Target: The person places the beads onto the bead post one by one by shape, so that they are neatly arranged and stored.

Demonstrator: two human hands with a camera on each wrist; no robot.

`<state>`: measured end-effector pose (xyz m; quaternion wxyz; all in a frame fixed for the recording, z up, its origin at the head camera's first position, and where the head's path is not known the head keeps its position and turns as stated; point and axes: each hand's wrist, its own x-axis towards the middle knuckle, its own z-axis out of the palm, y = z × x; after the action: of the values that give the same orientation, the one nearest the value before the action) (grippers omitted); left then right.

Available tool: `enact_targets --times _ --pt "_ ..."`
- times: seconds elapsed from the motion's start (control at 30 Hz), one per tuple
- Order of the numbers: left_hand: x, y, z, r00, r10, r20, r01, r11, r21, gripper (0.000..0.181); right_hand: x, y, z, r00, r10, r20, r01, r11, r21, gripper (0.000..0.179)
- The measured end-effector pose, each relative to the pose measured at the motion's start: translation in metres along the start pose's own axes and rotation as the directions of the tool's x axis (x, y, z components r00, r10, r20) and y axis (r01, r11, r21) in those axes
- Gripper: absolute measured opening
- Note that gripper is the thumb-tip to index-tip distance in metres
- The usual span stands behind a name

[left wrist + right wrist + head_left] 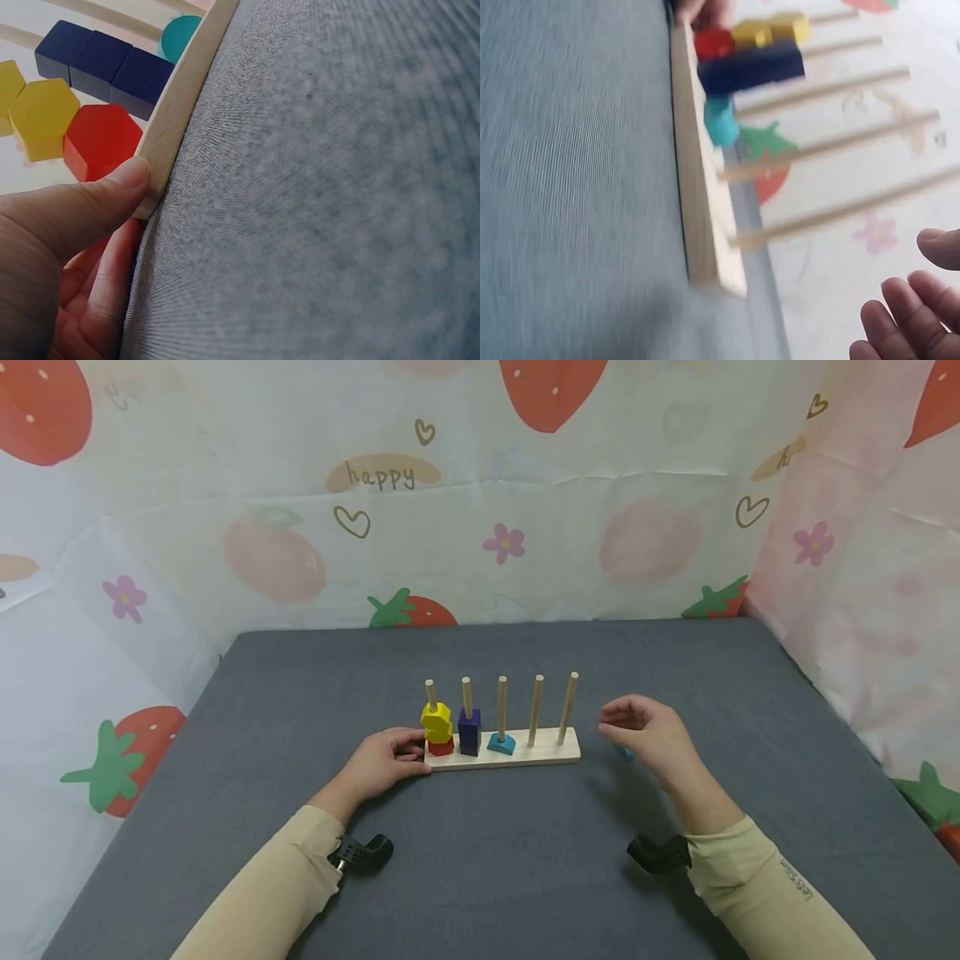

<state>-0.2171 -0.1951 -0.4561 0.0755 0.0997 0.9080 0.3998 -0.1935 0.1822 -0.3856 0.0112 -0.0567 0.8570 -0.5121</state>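
Note:
A light wooden peg board (517, 760) with several upright pegs stands on the table. My left hand (384, 760) grips its left end, the thumb against the front corner. The leftmost peg carries a red hexagonal block (101, 139) under yellow hexagonal blocks (437, 722). Dark blue square blocks (469, 732) are stacked on the second peg, and a single teal block (501, 743) sits at the base of the third. Right of the board, my right hand (654, 739) hovers with loosely bent fingers and nothing visible between them. Another teal piece (625, 752) shows partly behind that hand.
The two rightmost pegs (567, 706) bear no blocks. Grey cloth covers the table (510, 868). A printed curtain (555, 552) with strawberries and hearts stands behind the table and along its sides.

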Motion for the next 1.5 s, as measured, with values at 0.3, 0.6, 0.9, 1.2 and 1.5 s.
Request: enact_targets --times 0.3,0.6,0.9,1.2,1.5 --pt "0.000 0.000 0.000 1.000 -0.012 0.008 0.012 1.000 -0.009 0.056 0.004 0.027 -0.020 0.992 0.109 -0.062 -0.113 0.991 -0.067 0.031" --pt "-0.001 0.001 -0.001 1.000 -0.006 0.007 0.006 1.000 0.003 0.056 0.003 0.042 -0.017 0.990 0.138 -0.010 -0.137 0.974 -0.181 0.035" --pt "-0.002 0.001 -0.001 1.000 0.001 0.010 -0.001 1.000 0.004 0.055 0.005 0.048 -0.013 0.974 0.227 0.026 -0.216 0.952 -0.215 0.043" --pt "-0.001 0.002 -0.001 1.000 -0.023 0.004 0.023 1.000 0.014 0.054 0.009 0.054 -0.009 0.973 0.228 0.026 -0.216 0.946 -0.242 0.038" --pt "-0.002 0.001 -0.001 1.000 -0.010 0.002 0.010 1.000 0.019 0.056 0.011 0.055 -0.007 0.978 0.203 0.034 -0.189 0.949 -0.252 0.027"
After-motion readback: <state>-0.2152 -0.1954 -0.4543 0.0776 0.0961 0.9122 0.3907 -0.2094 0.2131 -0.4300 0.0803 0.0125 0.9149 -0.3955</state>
